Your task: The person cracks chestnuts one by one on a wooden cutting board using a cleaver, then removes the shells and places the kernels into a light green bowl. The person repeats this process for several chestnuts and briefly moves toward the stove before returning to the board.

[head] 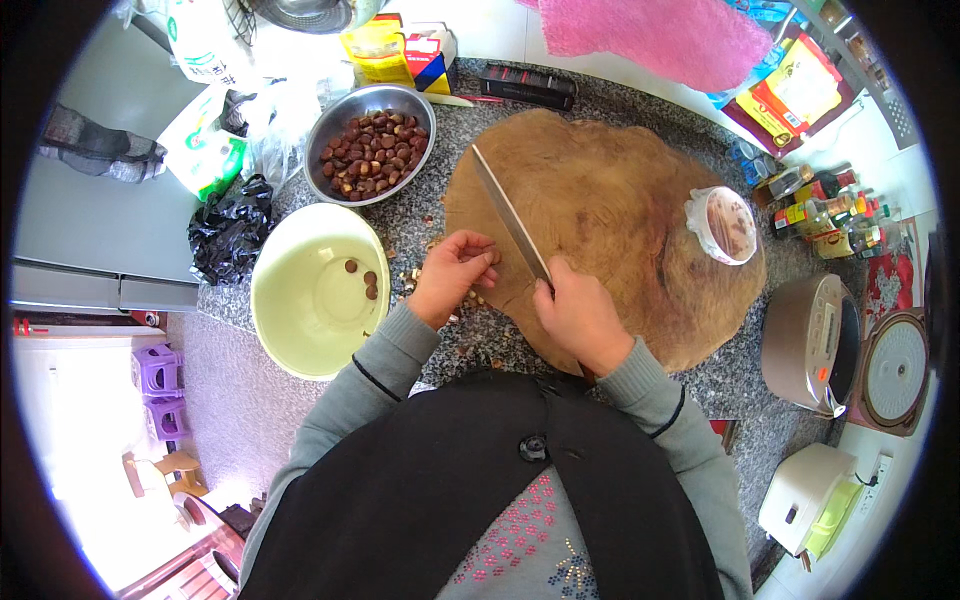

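My right hand (pixel 581 315) grips the handle end of a kitchen knife (pixel 510 214), whose long blade points up and left over a thick wooden chopping board (pixel 622 187). At the board's left edge is my left hand (pixel 457 274), fingers curled with thumb near the fingertips; whether something small lies between them I cannot tell. Left of it stands a pale yellow-green plastic bowl (pixel 300 300) with several brown chestnuts (pixel 370 279) in it. Behind that, a metal bowl (pixel 427 150) holds many chestnuts (pixel 375 154). Bits of shell (pixel 474 298) lie by my left wrist.
A bowl covered in plastic film (pixel 729 225) sits on the board's right part. Sauce bottles (pixel 829 217) and an open rice cooker (pixel 802 345) stand at the right. A black plastic bag (pixel 231 232) is at the left, a black box (pixel 529 86) behind the board.
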### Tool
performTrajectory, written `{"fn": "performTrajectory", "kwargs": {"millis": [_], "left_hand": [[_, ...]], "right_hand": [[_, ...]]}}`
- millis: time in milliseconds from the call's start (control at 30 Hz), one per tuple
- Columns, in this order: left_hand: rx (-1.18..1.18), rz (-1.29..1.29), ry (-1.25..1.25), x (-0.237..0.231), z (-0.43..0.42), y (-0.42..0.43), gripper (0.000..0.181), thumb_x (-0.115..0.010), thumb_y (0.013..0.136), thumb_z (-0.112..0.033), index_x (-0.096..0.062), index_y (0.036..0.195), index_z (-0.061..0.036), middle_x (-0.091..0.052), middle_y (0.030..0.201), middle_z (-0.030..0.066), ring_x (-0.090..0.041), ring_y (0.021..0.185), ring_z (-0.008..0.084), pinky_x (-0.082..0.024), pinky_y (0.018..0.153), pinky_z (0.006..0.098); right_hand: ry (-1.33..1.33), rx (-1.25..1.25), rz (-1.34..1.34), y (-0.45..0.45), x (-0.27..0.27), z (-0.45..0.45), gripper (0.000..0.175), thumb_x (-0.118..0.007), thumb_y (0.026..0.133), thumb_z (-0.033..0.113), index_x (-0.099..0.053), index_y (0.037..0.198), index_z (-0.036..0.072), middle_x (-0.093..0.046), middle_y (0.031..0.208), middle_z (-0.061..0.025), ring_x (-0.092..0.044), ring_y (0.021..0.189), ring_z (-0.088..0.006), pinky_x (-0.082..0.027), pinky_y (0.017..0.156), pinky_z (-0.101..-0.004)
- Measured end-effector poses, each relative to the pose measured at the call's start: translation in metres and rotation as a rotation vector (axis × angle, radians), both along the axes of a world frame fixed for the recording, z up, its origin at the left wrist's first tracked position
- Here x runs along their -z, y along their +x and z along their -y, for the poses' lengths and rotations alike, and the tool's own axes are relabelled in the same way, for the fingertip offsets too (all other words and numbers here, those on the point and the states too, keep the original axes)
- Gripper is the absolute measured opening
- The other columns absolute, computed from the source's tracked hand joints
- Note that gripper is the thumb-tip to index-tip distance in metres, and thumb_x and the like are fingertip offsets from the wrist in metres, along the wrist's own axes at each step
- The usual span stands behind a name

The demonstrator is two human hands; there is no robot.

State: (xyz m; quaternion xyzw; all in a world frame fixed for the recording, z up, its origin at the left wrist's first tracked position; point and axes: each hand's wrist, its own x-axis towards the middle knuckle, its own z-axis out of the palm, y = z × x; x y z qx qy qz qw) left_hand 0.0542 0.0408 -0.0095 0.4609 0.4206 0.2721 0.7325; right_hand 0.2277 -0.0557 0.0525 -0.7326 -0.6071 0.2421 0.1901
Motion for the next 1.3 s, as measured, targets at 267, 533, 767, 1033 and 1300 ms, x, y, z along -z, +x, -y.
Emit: {"fn": "performTrajectory", "kwargs": {"millis": [267, 533, 767, 1033, 1300], "left_hand": [[-0.085, -0.541, 0.898, -0.001, 0.011, 0.002, 0.027, -0.068, 0.081, -0.003, -0.063, 0.108, -0.0019, -0.062, 0.100, 0.0117, -0.061, 0.082, 0.0247, -0.050, 0.069, 0.0316], [-0.048, -0.477, 1.323, 0.015, 0.014, 0.004, 0.024, -0.069, 0.075, 0.002, -0.067, 0.099, -0.0012, -0.064, 0.103, 0.0115, -0.058, 0.091, 0.0308, -0.049, 0.078, 0.0373], [-0.053, -0.468, 1.357, 0.025, 0.014, 0.006, 0.029, -0.065, 0.069, 0.010, -0.066, 0.096, -0.0004, -0.062, 0.102, 0.0141, -0.057, 0.095, 0.0338, -0.048, 0.081, 0.0393], [-0.088, -0.422, 1.305, 0.048, 0.013, 0.004, 0.031, -0.062, 0.066, 0.011, -0.066, 0.095, 0.0005, -0.062, 0.099, 0.0170, -0.057, 0.098, 0.0401, -0.047, 0.087, 0.0439], [-0.035, -0.476, 1.295, 0.057, 0.009, -0.005, 0.030, -0.074, 0.068, -0.001, -0.067, 0.097, -0.0036, -0.065, 0.104, 0.0151, -0.061, 0.100, 0.0347, -0.049, 0.086, 0.0407]], "right_hand": [[-0.055, -0.028, -0.022, 0.003, -0.001, -0.003, 0.020, -0.050, 0.090, 0.021, -0.051, 0.089, 0.001, -0.062, 0.071, -0.0271, -0.061, 0.070, -0.0472, -0.048, 0.065, -0.0559], [0.035, -0.058, -0.004, 0.003, 0.000, 0.001, 0.017, -0.055, 0.088, 0.017, -0.048, 0.086, 0.002, -0.059, 0.065, -0.0243, -0.059, 0.063, -0.0443, -0.047, 0.056, -0.0525], [0.120, -0.229, 0.149, -0.002, -0.004, 0.012, 0.010, -0.055, 0.085, 0.015, -0.051, 0.084, 0.005, -0.063, 0.064, -0.0161, -0.065, 0.057, -0.0319, -0.051, 0.049, -0.0421], [0.195, -0.272, 0.134, -0.003, -0.002, 0.016, 0.006, -0.054, 0.083, 0.010, -0.049, 0.082, 0.005, -0.061, 0.062, -0.0137, -0.065, 0.054, -0.0299, -0.051, 0.046, -0.0392], [0.114, -0.278, 0.130, -0.003, -0.005, 0.010, 0.007, -0.054, 0.082, 0.010, -0.049, 0.083, 0.005, -0.061, 0.063, -0.0142, -0.065, 0.056, -0.0297, -0.051, 0.047, -0.0399]]}}
